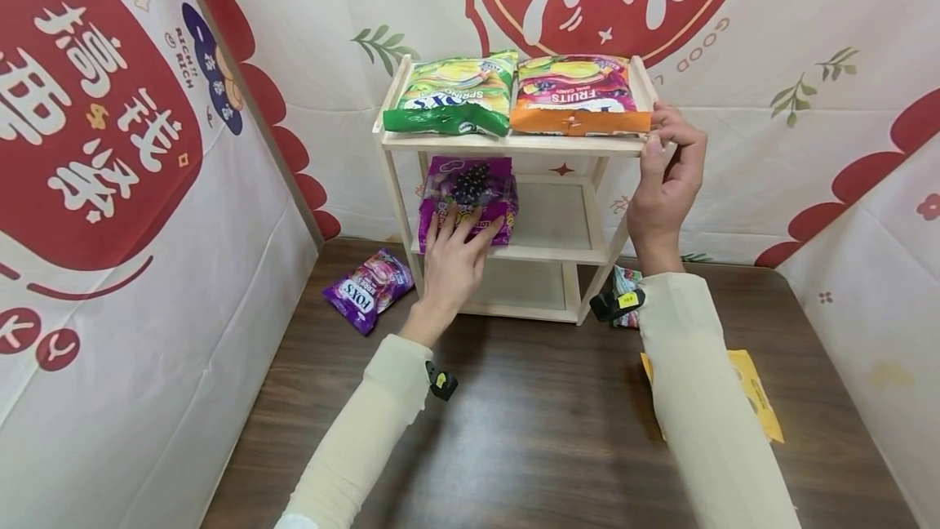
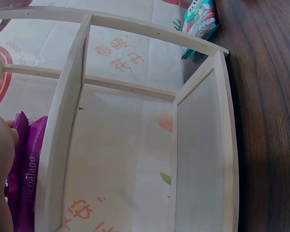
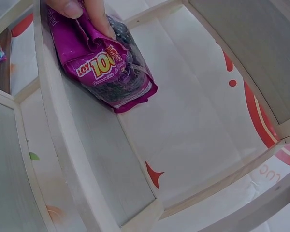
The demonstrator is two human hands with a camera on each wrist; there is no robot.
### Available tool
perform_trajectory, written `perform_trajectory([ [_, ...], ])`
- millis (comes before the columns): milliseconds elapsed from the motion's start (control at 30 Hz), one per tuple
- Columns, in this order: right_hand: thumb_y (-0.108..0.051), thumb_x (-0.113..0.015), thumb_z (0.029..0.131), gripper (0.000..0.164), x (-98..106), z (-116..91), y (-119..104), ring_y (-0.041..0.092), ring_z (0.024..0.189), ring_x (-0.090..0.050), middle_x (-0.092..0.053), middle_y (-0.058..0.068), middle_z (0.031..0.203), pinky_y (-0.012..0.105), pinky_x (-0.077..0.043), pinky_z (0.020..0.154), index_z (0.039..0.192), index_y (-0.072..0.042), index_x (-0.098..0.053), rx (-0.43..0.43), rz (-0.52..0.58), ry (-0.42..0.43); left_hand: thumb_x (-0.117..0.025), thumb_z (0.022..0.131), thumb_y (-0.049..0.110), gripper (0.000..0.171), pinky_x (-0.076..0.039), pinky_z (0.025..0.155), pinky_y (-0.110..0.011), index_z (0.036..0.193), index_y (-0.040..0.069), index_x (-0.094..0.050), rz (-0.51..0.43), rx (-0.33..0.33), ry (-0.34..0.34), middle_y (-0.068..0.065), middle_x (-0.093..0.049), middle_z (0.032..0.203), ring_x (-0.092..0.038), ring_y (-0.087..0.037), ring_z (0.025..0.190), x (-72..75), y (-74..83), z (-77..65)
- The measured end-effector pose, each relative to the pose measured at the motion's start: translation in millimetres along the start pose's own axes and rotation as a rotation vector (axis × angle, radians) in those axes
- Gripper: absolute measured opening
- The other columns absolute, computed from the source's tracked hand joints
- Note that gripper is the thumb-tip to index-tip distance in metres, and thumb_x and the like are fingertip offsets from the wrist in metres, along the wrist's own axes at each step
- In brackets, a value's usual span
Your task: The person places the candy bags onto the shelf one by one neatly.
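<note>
A small three-tier wooden shelf rack (image 1: 551,215) stands on the table. My left hand (image 1: 451,264) rests spread fingers on the front of a purple gummy candy bag (image 1: 470,178), which sits at the left of the middle tier. In the right wrist view, fingertips press the folded top of that purple bag (image 3: 104,67). At the rack's upper right corner, my right hand (image 1: 664,186) grips the frame between thumb and fingers. A green candy bag (image 1: 458,88) and an orange-edged Fruits candy bag (image 1: 576,92) lie side by side on the top tier.
On the table (image 1: 514,415), a purple Fox's bag (image 1: 370,288) lies left of the rack. A green-and-red packet (image 1: 627,280) is at its right, partly behind the right wrist. A yellow packet (image 1: 756,394) lies under the right forearm. Printed cloth walls surround the table.
</note>
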State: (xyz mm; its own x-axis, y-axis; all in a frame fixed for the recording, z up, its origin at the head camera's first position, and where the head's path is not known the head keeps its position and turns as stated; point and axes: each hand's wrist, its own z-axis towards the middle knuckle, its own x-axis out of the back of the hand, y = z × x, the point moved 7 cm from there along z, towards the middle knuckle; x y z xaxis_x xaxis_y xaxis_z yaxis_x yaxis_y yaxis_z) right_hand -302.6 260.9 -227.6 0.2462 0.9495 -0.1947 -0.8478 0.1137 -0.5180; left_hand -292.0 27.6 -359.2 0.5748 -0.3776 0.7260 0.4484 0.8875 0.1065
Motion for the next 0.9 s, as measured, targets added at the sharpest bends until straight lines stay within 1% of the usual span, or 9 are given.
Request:
perform_trajectory([
  [133, -0.009, -0.045, 0.085, 0.014, 0.1, -0.2, 0.9, 0.030, 0.126, -0.042, -0.056, 0.007, 0.112, 0.039, -0.030, 0.108, 0.095, -0.005, -0.053, -0.002, 0.006, 0.006, -0.057, 0.094, 0.028, 0.041, -0.025, 0.106, -0.060, 0.135, 0.032, -0.055, 0.132, -0.003, -0.041, -0.006, -0.051, 0.138, -0.038, -0.039, 0.131, -1.8, 5.7, -6.3],
  [200, -0.009, -0.045, 0.086, 0.014, -0.1, -0.6, 1.3, 0.030, 0.126, -0.043, -0.056, 0.010, 0.113, 0.040, -0.031, 0.108, 0.095, -0.006, -0.054, 0.004, 0.000, 0.003, -0.056, 0.095, 0.029, 0.042, -0.025, 0.104, -0.062, 0.137, 0.032, -0.052, 0.164, 0.010, -0.038, -0.008, -0.049, 0.139, -0.036, -0.039, 0.132, -1.2, 8.4, -11.7],
  [267, -0.009, -0.045, 0.086, 0.014, -0.5, -0.7, 1.4, 0.030, 0.126, -0.043, -0.056, 0.013, 0.113, 0.040, -0.031, 0.108, 0.096, -0.007, -0.054, 0.007, -0.003, -0.001, -0.057, 0.094, 0.026, 0.044, -0.024, 0.105, -0.062, 0.137, 0.031, -0.052, 0.154, 0.030, -0.017, -0.010, -0.048, 0.140, -0.034, -0.039, 0.133, 0.1, 9.7, -17.9],
  [367, -0.010, -0.045, 0.086, 0.014, -0.4, 0.0, 0.9, 0.031, 0.126, -0.043, -0.056, 0.015, 0.114, 0.041, -0.031, 0.108, 0.097, -0.007, -0.055, 0.018, -0.009, 0.004, -0.060, 0.091, 0.021, 0.048, -0.022, 0.107, -0.059, 0.137, 0.031, -0.052, 0.120, 0.051, 0.017, -0.013, -0.046, 0.141, -0.032, -0.038, 0.135, 1.3, 10.4, -26.5],
  [467, -0.010, -0.045, 0.086, 0.014, 0.7, 1.0, 0.6, 0.030, 0.126, -0.044, -0.057, 0.010, 0.113, 0.040, -0.031, 0.108, 0.096, -0.008, -0.055, 0.016, 0.000, 0.019, -0.061, 0.089, 0.018, 0.049, -0.022, 0.108, -0.057, 0.135, 0.032, -0.054, 0.103, 0.047, 0.042, -0.014, -0.047, 0.141, -0.032, -0.039, 0.135, -0.4, 10.4, -32.4],
  [567, -0.009, -0.045, 0.086, 0.013, 1.5, 1.4, 0.8, 0.030, 0.125, -0.044, -0.057, 0.007, 0.112, 0.041, -0.031, 0.108, 0.096, -0.007, -0.055, 0.016, 0.008, 0.023, -0.063, 0.087, 0.018, 0.048, -0.023, 0.108, -0.056, 0.132, 0.033, -0.057, 0.120, 0.037, 0.053, -0.013, -0.048, 0.140, -0.032, -0.038, 0.135, -3.7, 9.5, -35.4],
  [667, -0.010, -0.046, 0.086, 0.013, 1.3, 1.2, 1.8, 0.029, 0.125, -0.043, -0.057, 0.005, 0.112, 0.040, -0.031, 0.108, 0.096, -0.008, -0.055, 0.013, 0.008, 0.017, -0.064, 0.086, 0.018, 0.048, -0.023, 0.108, -0.056, 0.131, 0.034, -0.058, 0.139, 0.037, 0.049, -0.012, -0.047, 0.141, -0.031, -0.038, 0.136, -7.1, 7.0, -36.3],
  [900, -0.009, -0.045, 0.087, 0.013, 0.5, 0.1, 2.5, 0.029, 0.126, -0.043, -0.057, 0.004, 0.113, 0.040, -0.031, 0.108, 0.096, -0.009, -0.054, 0.009, 0.001, 0.010, -0.065, 0.087, 0.020, 0.048, -0.022, 0.109, -0.055, 0.132, 0.036, -0.058, 0.150, 0.062, -0.007, -0.009, -0.045, 0.143, -0.029, -0.036, 0.137, -10.7, 2.2, -32.6],
])
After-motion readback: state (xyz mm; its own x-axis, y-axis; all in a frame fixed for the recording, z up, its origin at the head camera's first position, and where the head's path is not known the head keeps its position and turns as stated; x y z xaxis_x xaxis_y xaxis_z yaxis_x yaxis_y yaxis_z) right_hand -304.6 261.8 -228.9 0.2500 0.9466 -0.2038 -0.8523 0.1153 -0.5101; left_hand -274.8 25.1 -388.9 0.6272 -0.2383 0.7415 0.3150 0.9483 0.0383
